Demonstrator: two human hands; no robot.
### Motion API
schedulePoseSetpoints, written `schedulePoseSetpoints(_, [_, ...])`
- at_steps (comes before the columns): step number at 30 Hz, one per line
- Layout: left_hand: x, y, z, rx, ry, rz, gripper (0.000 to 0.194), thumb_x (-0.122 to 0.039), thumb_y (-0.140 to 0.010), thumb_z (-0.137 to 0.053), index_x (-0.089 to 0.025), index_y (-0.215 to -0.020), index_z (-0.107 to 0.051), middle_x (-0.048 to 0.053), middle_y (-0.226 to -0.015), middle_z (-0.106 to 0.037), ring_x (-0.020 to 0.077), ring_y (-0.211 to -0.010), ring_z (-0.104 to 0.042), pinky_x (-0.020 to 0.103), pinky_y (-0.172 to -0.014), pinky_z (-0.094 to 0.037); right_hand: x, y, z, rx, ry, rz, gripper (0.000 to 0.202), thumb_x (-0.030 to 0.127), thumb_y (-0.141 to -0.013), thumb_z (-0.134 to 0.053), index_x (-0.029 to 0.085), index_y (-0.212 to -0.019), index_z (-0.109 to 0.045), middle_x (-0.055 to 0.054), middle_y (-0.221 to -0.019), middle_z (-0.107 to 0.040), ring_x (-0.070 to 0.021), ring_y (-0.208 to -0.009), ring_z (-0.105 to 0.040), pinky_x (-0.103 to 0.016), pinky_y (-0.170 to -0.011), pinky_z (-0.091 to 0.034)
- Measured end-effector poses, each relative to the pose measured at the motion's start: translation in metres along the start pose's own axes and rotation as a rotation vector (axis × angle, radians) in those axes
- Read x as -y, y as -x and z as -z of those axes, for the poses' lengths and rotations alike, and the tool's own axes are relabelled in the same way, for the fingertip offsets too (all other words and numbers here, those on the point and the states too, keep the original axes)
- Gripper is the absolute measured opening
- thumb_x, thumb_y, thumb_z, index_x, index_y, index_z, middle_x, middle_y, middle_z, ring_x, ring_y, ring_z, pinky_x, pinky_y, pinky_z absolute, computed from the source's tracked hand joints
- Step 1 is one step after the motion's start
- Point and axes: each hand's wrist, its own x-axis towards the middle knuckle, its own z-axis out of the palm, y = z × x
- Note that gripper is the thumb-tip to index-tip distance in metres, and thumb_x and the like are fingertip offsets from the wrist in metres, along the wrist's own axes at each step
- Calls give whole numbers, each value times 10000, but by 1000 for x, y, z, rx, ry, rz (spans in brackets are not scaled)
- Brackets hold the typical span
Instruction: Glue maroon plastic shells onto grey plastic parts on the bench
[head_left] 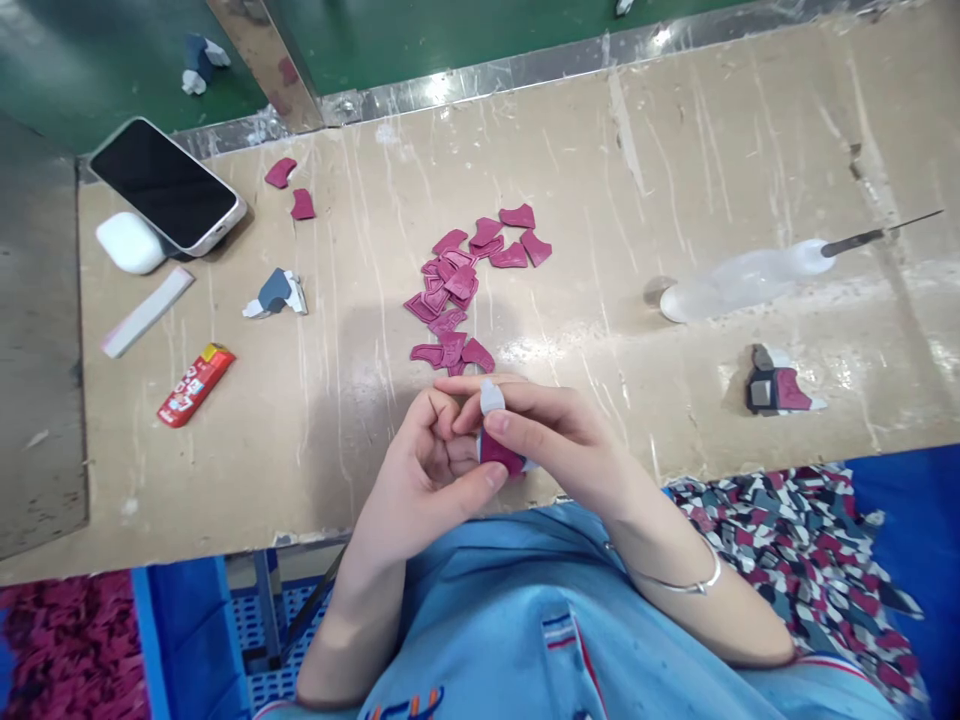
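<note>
Close to the table's front edge, my left hand [431, 465] and my right hand [551, 425] meet around a small maroon, white and grey moulded piece [501, 456]. My left thumb presses on its maroon face from below. The right thumb and fingers pinch its upper part, where a light grey tip [491, 396] sticks up. Fingers hide much of the piece. Just beyond my hands lies a loose pile of maroon pieces [450, 280]. To the right rests a similar assembled piece [784, 385] in maroon, white and dark grey.
A clear bottle with a thin needle tip [742, 283] lies at right. Leftward are a phone [165, 185], a white case [129, 243], a white strip [148, 312], a red packet [196, 385] and a grey-white piece [276, 293]. Bins of maroon pieces [75, 650] and mixed pieces [817, 570] flank me below.
</note>
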Motion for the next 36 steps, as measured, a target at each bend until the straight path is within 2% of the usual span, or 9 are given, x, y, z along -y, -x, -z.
schedulePoseSetpoints(3, [1, -1, -1, 29, 1, -36, 598, -410, -890, -924, -230, -820, -358, -95, -741, -411, 31, -569, -372, 105, -511, -409, -2, -1, 1, 36, 33, 34, 233, 412, -1032, -728, 266, -886, -836, -53, -1171, -866, -282, -1277, -775, -402, -1033, -664])
schedulePoseSetpoints(5, [2, -1, -1, 27, 10, -45, 611, -369, -878, -934, -233, -833, -340, -96, -765, -417, 29, -585, -374, 89, -514, -391, -3, -2, 2, 71, 74, 48, 219, 357, -1029, -715, 261, -861, -817, -38, -1135, -863, -268, -1264, -772, -402, -1079, -637])
schedulePoseSetpoints(9, [8, 1, 1, -16, -20, 13, 623, -274, -813, -954, -249, -860, -333, -91, -792, -468, 42, -616, -438, 99, -536, -421, -1, -6, 3, 139, 148, 86, 302, 323, -1040, -653, 237, -762, -731, -26, -927, -811, -227, -1008, -779, -351, -901, -648])
schedulePoseSetpoints(13, [15, 2, 3, -98, -104, 16, 598, -195, -741, -940, -255, -862, -357, -73, -821, -521, 67, -667, -507, 138, -585, -498, -1, -9, 1, 135, 169, 126, 294, 291, -1025, -638, 230, -740, -673, -16, -870, -767, -191, -859, -719, -333, -824, -614])
schedulePoseSetpoints(16, [16, 2, 4, -119, -114, -12, 550, -145, -741, -913, -247, -863, -387, -74, -828, -524, 65, -679, -521, 141, -611, -522, -2, -10, 1, 139, 143, 138, 279, 274, -1021, -635, 230, -746, -657, -6, -845, -743, -182, -834, -699, -322, -818, -600])
schedulePoseSetpoints(22, [13, 1, 9, -55, -70, -11, 501, -149, -823, -881, -227, -853, -388, -73, -834, -534, 51, -697, -540, 108, -614, -499, 0, -12, 3, 173, 120, 83, 296, 264, -1019, -606, 222, -725, -606, 3, -774, -667, -168, -793, -633, -310, -816, -565])
schedulePoseSetpoints(30, [13, -1, 5, -114, -125, -31, 470, -54, -753, -827, -225, -840, -397, -78, -818, -559, 49, -687, -543, 115, -628, -523, 1, -12, 4, 181, 63, 10, 211, 309, -996, -651, 203, -822, -707, -47, -969, -781, -199, -913, -683, -331, -864, -575])
schedulePoseSetpoints(36, [14, -3, 2, -107, -77, -60, 474, -94, -796, -869, -218, -844, -413, -77, -840, -548, 50, -723, -571, 107, -648, -535, 2, -13, 4, 155, 8, -56, 253, 315, -978, -629, 208, -750, -652, -15, -818, -686, -172, -803, -628, -297, -764, -541])
